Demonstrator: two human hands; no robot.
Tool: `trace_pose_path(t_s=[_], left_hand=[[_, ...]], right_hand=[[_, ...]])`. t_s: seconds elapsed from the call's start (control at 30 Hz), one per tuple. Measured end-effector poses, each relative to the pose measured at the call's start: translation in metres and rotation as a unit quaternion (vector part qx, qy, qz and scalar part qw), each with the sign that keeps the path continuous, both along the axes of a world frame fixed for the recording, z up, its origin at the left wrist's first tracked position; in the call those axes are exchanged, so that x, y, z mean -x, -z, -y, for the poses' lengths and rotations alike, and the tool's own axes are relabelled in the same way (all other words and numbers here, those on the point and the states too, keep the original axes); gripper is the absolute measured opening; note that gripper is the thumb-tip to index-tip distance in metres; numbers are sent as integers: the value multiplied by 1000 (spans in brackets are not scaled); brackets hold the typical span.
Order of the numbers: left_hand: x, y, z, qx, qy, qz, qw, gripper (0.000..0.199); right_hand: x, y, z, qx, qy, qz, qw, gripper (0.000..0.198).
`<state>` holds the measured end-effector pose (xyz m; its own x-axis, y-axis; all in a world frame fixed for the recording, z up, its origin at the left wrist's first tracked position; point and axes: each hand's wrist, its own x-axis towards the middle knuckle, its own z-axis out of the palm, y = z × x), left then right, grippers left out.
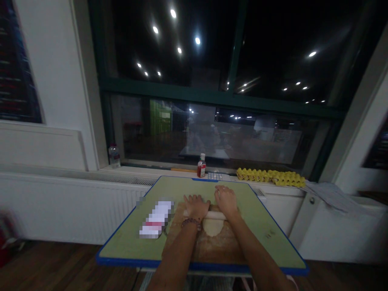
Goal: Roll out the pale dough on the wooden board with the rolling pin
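Note:
A pale rolling pin [214, 215] lies crosswise over a flattened round of dough [213, 228]. Both rest on a brown wooden board [218, 251]. My left hand [196, 207] presses on the pin's left part, palm down with fingers spread, and a beaded bracelet circles that wrist. On the pin's right part rests my right hand [226, 199], its fingers reaching forward past the pin, loosely bent and not wrapped round it. A ring shows on one finger. The palms hide both ends of the pin, and the far edge of the dough is under it.
The green table [127, 241] has a blue rim. Left of the board lies a blurred-out white rectangle [157, 220]. Behind, the window sill carries a small red-liquid bottle [201, 166], yellow egg trays [269, 176] and a clear bottle [114, 156]. A radiator [60, 208] stands at left.

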<state>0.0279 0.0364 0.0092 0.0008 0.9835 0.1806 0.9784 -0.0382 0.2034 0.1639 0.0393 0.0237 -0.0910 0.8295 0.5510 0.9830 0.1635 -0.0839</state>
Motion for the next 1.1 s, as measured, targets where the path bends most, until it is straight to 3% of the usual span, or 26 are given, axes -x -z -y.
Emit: trace_pose_path(t_s=[0.17, 0.33, 0.4, 0.47, 0.57, 0.63, 0.7, 0.93, 1.1], left_hand=[[0, 2, -3, -6, -4, 14, 1000, 56], [1, 0, -5, 25, -1, -3, 1000, 49], [1, 0, -6, 21, 4, -6, 1000, 46], [1, 0, -6, 16, 6, -7, 1000, 48], [0, 0, -6, 9, 3, -6, 1000, 50], [0, 0, -7, 7, 2, -7, 1000, 49], [0, 0, -7, 5, 6, -4, 1000, 48], [2, 1, -6, 3, 66, 40, 997, 52], [2, 1, -4, -3, 46, 48, 998, 52]], right_hand=[[6, -2, 10, 38, -36, 14, 999, 37], [6, -4, 17, 55, -172, 73, 981, 34], [7, -2, 16, 57, -188, 80, 977, 34], [7, 2, 12, 54, -157, 63, 984, 34], [7, 9, 3, 49, -31, 22, 998, 35], [6, 14, -2, 62, 55, 0, 997, 38], [5, 16, -6, 79, 94, -15, 992, 41], [1, 10, -6, 86, -34, -40, 995, 36], [11, 9, 8, 87, -8, 54, 995, 33]])
